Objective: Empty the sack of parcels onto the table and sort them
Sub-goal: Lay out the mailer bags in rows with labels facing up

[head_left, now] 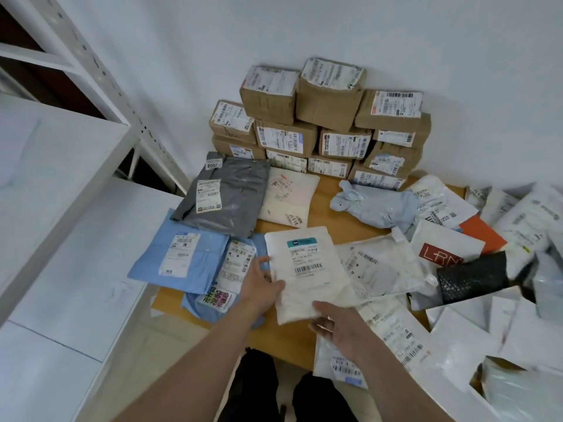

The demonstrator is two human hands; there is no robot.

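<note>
White mailer [307, 269], frame centre: light, soft, likely floppy. Left hand [262, 284] pinches its left edge, right hand [338, 325] its lower edge.

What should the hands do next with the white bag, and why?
Probably lay the white bag beside the cream bag: the left hand and right hand hold it, and the grey bag lies sorted there, apart from the heap.

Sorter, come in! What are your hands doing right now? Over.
Left hand and right hand both grip the white parcel. Brown boxes stacked at the wall. Loose bags heaped on the right.
</note>
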